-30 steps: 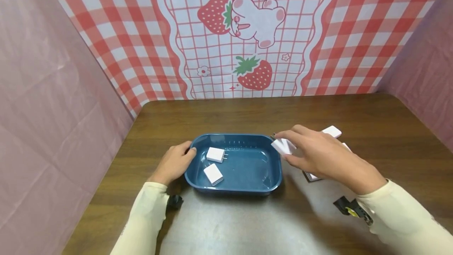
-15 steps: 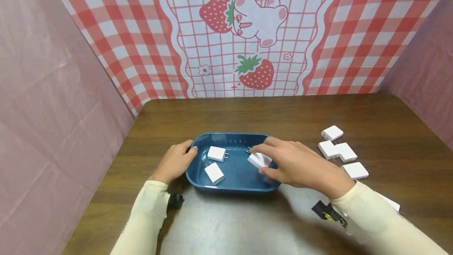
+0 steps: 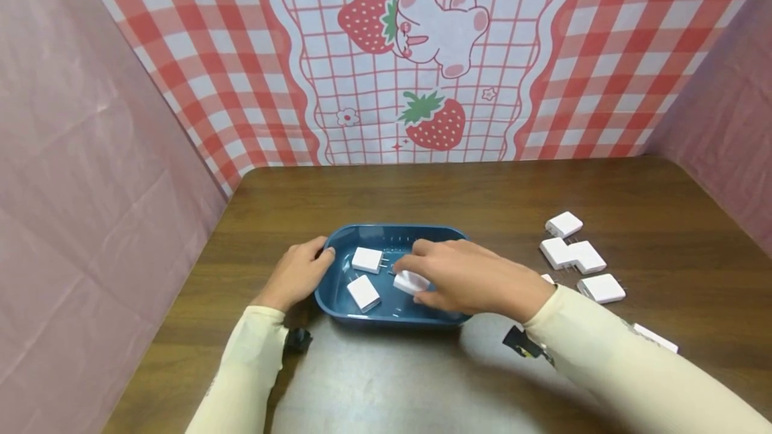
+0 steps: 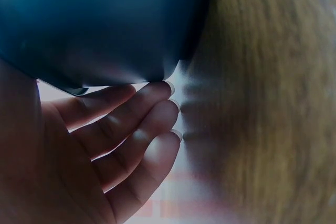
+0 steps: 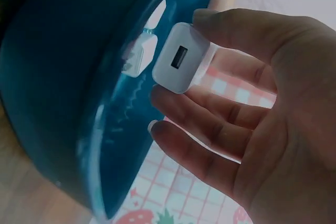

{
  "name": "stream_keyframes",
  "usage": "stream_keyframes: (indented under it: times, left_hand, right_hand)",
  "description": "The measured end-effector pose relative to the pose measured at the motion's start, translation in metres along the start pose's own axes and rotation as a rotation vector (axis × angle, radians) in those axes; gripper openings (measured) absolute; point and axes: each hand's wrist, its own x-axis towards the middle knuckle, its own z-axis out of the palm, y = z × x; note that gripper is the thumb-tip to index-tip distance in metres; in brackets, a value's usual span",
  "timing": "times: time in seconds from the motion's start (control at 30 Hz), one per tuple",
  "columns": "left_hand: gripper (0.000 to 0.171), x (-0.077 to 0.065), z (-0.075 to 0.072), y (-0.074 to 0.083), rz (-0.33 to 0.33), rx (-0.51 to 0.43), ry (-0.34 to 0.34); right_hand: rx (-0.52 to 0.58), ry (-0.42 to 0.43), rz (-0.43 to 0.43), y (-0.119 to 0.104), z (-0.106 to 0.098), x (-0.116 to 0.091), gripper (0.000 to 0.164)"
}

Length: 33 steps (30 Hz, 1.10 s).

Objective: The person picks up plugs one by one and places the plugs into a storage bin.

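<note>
Pinching a white charger (image 3: 410, 282) with the right hand (image 3: 467, 278); carrying it farther left over the blue tray (image 3: 380, 320), so bringing it near two chargers (image 3: 367, 260) inside; resting the left hand (image 3: 295, 276), fingers relaxed, against the tray's left end.

Strawberry-print cloth (image 3: 416, 79) behind wooden table (image 3: 392, 194)

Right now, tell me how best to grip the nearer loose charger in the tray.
Likely pinch the nearer loose charger by its long sides, from above: it lies inside the tray, prongs pointing away from the person, both sides seemingly free.
</note>
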Motion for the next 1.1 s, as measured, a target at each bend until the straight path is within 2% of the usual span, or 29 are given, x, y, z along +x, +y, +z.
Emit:
stream_keyframes:
  times: [0.13,0.23,0.67,0.77,0.9,1.0,1.1]
  left_hand:
    - [0.031,0.001,0.0,0.0,0.008,0.007,0.003]
    - [0.033,0.001,0.0,-0.001,0.0,0.008,-0.001]
    - [0.036,0.002,-0.002,0.0,0.003,0.005,-0.028]
    - [0.035,0.003,-0.002,-0.001,0.011,0.006,-0.02]
    - [0.031,0.003,-0.002,-0.002,0.026,0.024,-0.009]
    - [0.032,0.003,-0.002,-0.002,0.026,0.03,-0.013]
    - [0.035,0.003,-0.003,-0.002,0.019,0.023,-0.015]
  right_hand:
    - [-0.003,-0.079,-0.018,-0.007,0.0,0.012,0.046]
    - [-0.015,-0.102,-0.066,-0.011,0.001,0.02,0.045]
    - [-0.001,-0.131,-0.184,-0.031,0.007,0.052,0.048]
    - [0.039,-0.115,-0.213,-0.033,0.011,0.058,0.043]
    - [0.162,-0.112,-0.24,-0.034,0.017,0.061,0.037]
    - [0.219,-0.125,-0.233,-0.034,0.019,0.06,0.037]
    - [0.219,-0.116,-0.204,-0.031,0.017,0.057,0.037]
